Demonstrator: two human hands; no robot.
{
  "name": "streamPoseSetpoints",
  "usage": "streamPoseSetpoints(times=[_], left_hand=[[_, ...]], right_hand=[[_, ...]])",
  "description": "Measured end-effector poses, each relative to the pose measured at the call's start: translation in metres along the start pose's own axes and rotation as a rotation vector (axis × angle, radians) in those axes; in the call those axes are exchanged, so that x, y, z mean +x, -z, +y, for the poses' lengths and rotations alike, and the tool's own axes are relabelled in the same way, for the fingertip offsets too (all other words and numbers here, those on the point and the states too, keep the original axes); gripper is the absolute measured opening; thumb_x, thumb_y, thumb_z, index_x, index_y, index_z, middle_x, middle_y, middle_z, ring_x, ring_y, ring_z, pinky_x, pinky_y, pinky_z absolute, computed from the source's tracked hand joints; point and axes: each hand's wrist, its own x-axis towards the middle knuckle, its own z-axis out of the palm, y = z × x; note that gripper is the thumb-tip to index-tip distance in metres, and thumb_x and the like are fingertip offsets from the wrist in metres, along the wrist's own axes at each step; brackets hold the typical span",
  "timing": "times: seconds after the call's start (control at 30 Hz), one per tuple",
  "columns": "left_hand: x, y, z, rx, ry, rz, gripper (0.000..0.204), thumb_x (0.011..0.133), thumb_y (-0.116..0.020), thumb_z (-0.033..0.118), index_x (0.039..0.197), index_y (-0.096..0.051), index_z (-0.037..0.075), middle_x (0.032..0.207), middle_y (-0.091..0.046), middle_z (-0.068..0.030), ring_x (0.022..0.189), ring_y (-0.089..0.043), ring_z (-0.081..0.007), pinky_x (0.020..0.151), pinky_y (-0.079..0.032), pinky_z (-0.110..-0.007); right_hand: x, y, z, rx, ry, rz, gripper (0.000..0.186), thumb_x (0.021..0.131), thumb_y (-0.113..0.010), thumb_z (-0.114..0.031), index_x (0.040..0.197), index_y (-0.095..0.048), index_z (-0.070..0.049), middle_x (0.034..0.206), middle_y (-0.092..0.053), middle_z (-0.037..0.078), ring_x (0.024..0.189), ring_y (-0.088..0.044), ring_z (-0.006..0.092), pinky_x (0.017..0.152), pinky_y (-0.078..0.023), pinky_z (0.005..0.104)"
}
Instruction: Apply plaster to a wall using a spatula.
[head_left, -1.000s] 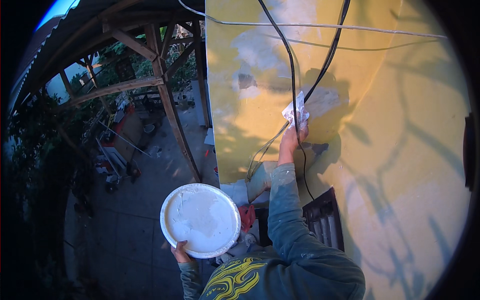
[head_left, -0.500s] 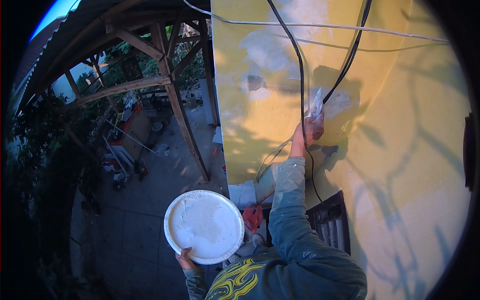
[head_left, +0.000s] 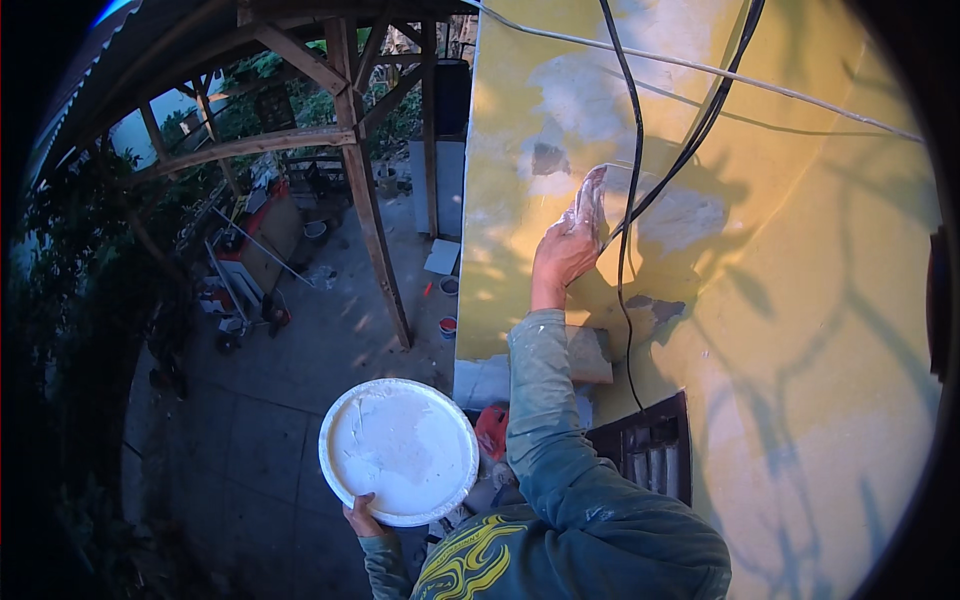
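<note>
My left hand (head_left: 363,515) grips the near-left rim of a round white lid (head_left: 330,440), the thumb over its edge. Pale, wet-looking putty (head_left: 415,440) is smeared across the lid. My right hand (head_left: 568,252) is raised to the yellow wall (head_left: 500,270), closed round a thin, whitish scraper (head_left: 592,196) coated in putty. The scraper's edge is close to the wall; whether it touches I cannot tell. Whitish patches (head_left: 690,215) and a bare grey spot (head_left: 549,158) mark the wall around it. Just right of the hand hangs a black cable (head_left: 636,130).
More black cables (head_left: 700,130) and a pale cable (head_left: 690,66) cross the wall. A small ledge (head_left: 590,355) juts below my right hand, above a dark slatted vent (head_left: 650,450). Left stand a wooden post (head_left: 370,220) and a red-sided cabinet (head_left: 262,245) on a concrete floor.
My right hand and the scraper have moved left across the wall, from behind the hanging cable to its left side. The lid stays in my left hand; the view has shifted slightly.
</note>
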Motion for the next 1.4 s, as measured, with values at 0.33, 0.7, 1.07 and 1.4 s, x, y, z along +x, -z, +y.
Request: streamPoseSetpoints(times=[0.33, 0.7, 1.07, 1.4], left_hand=[[0.010, 0.004, -0.007, 0.041, -0.100, -0.019, 0.037, 0.067, -0.058, 0.020, 0.097, -0.052, 0.000, 0.100, -0.053, -0.0131, 0.093, -0.051, -0.0247, 0.083, -0.041, -0.038], [0.003, -0.008, 0.010, 0.009, -0.028, -0.013, 0.045, 0.066, -0.058, 0.019, 0.106, -0.050, -0.001, 0.101, -0.052, -0.0131, 0.094, -0.051, -0.0261, 0.082, -0.043, -0.039], [-0.008, -0.022, 0.022, 0.013, -0.060, -0.100, 0.047, 0.064, -0.058, 0.020, 0.105, -0.053, -0.001, 0.097, -0.055, -0.0128, 0.088, -0.055, -0.0267, 0.078, -0.046, -0.038], [-0.018, -0.029, 0.025, 0.037, -0.028, -0.059, 0.049, 0.066, -0.059, 0.025, 0.107, -0.050, 0.000, 0.099, -0.053, -0.0126, 0.089, -0.054, -0.0275, 0.079, -0.047, -0.039]], right_hand=[[-0.061, 0.049, -0.026, 0.399, 0.144, -0.275, 0.043, 0.077, -0.058, 0.002, 0.119, -0.059, -0.006, 0.115, -0.062, 0.015, 0.101, -0.060, 0.0331, 0.085, -0.046, 0.0381], [0.012, 0.219, 0.036, 0.823, -0.040, -0.539, 0.024, 0.087, -0.056, -0.003, 0.108, -0.058, 0.008, 0.099, -0.065, 0.013, 0.090, -0.061, 0.0154, 0.082, -0.047, 0.0297], [0.134, 0.141, 0.105, -0.267, 0.758, -0.043, 0.058, 0.069, -0.062, -0.001, 0.123, -0.059, -0.021, 0.120, -0.061, 0.001, 0.103, -0.057, 0.0235, 0.086, -0.045, 0.0379], [0.066, 0.151, 0.146, -0.074, 0.708, -0.472, 0.045, 0.073, -0.057, 0.003, 0.116, -0.062, -0.011, 0.112, -0.064, 0.009, 0.095, -0.060, 0.0295, 0.086, -0.045, 0.0421]])
